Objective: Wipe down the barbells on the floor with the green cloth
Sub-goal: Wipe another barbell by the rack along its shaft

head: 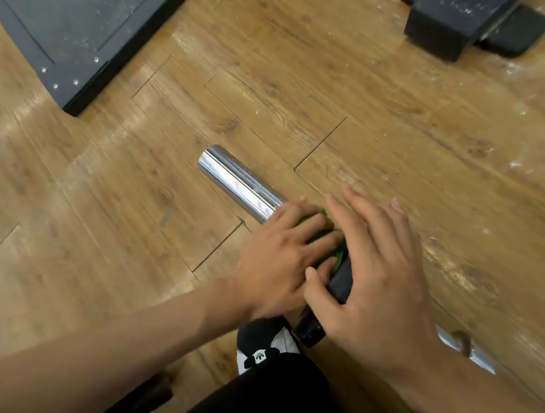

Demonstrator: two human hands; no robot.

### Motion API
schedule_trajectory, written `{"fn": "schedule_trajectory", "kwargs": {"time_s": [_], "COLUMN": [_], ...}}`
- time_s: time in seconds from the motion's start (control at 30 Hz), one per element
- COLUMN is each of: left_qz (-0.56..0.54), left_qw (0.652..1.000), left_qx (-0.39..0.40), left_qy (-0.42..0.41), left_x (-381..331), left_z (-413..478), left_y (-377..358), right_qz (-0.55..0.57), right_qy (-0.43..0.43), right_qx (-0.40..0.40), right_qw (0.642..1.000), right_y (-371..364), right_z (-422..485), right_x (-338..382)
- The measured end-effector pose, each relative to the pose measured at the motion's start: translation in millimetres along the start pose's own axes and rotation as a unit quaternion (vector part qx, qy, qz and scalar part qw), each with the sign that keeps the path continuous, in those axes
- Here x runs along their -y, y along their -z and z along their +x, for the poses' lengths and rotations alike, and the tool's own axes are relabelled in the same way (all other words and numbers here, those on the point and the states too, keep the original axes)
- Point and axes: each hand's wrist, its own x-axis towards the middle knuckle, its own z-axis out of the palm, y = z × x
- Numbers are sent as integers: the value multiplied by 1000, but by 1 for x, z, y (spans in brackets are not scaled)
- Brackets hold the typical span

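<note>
A barbell lies slantwise on the wooden floor, its shiny chrome sleeve (233, 182) pointing up-left. The green cloth (322, 235) is wrapped over the bar just behind the sleeve. My left hand (276, 257) grips the cloth, its fingers curled over the bar. My right hand (381, 278) rests on the bar's black collar (340, 280) right beside the left hand. Its fingers stretch out straight toward the floor and its thumb presses the collar's near side. Most of the cloth is hidden under both hands.
A dark rubber platform (65, 16) fills the top left corner. A black equipment foot (452, 20) stands at the top right. More chrome bar (464, 347) shows beyond my right wrist. My black-and-white shoe (262, 350) and dark trouser leg are at the bottom centre.
</note>
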Motion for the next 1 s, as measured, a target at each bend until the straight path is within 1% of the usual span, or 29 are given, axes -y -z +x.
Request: {"fn": "schedule_trajectory", "kwargs": {"time_s": [0.07,0.17,0.27,0.33,0.4,0.5,0.57,0.63,0.67,0.77,0.83,0.87,0.9,1.0], "left_qz": [-12,21,61,88,115,126,125,116,106,95,108,122,134,158], "left_qw": [1000,1000,998,995,990,981,976,979,984,994,993,991,989,980], "left_qx": [3,9,5,17,36,60,59,48,51,50,53,60,60,39], "left_qy": [-11,-18,26,54,78,135,168,160,136,25,-11,-13,0,116], "left_x": [-6,14,29,39,53,66,61,44,32,6,13,26,43,94], "left_z": [0,-3,-13,-23,-37,-55,-67,-72,-71,-58,-58,-58,-59,-62], "left_y": [-1,10,17,22,31,41,42,35,30,12,11,14,18,41], "right_qz": [15,24,17,15,28,38,28,13,10,16,26,29,29,23], "right_qy": [27,64,99,166,234,277,277,274,273,254,239,228,221,215], "right_qx": [2,13,45,90,126,141,160,160,160,162,178,178,176,168], "right_qw": [1000,998,994,982,964,950,947,948,948,953,954,957,959,962], "right_y": [4,11,13,9,3,-1,-4,-8,-8,-5,-2,0,1,0], "right_z": [-2,5,29,40,37,19,9,4,4,12,18,21,24,26], "right_x": [-6,-24,-44,-47,-42,-21,-7,1,1,-9,-18,-23,-26,-29]}}
